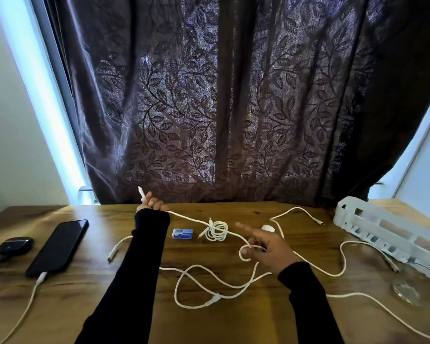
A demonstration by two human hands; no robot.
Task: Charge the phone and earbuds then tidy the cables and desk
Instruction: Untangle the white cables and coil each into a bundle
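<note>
Loose white cable (209, 281) sprawled at bottom centre, untidied. Right hand (271, 252) pinched a loop of it, forefinger out; left hand (152, 202) gripped its plug end. Phone (57, 247) and earbuds case (15, 245), left of frame, looked plugged in. One coiled cable (216, 230) done; worktop (246, 326) tidying remained.

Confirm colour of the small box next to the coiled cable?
Blue and white, best seen in the head view: the box lies left of the coiled cable.
</note>
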